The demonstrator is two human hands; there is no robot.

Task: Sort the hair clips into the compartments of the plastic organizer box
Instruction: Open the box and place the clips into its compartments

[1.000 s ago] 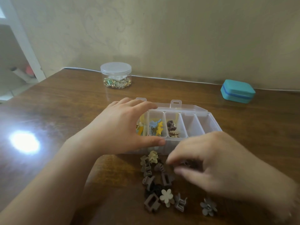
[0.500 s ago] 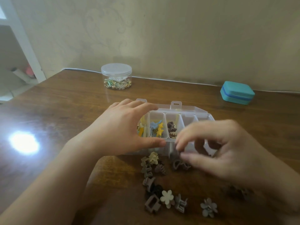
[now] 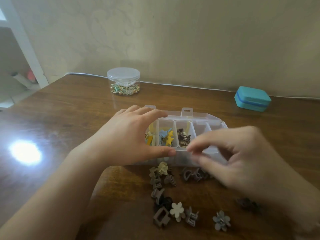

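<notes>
Two hands work at mid-frame over a clear organizer box (image 3: 199,117) on a wooden table (image 3: 69,118). The left hand (image 3: 128,139) spans the box's left end, forefinger on the far rim and thumb on the near wall, gripping it. The right hand (image 3: 242,156) is blurred above the box's right half, fingertips drawn together; whether they pinch anything I cannot tell. Loose hair clips (image 3: 173,196) lie scattered below the box; blue and yellow clips (image 3: 166,137) and brown clips (image 3: 183,138) sit in neighbouring compartments. A jar (image 3: 123,81) and a teal case (image 3: 252,98) stand at upper frame.

Left hand (image 3: 128,137) gripping clear organizer box (image 3: 199,116), blurred right hand (image 3: 242,158) above loose hair clips (image 3: 166,193)
</notes>
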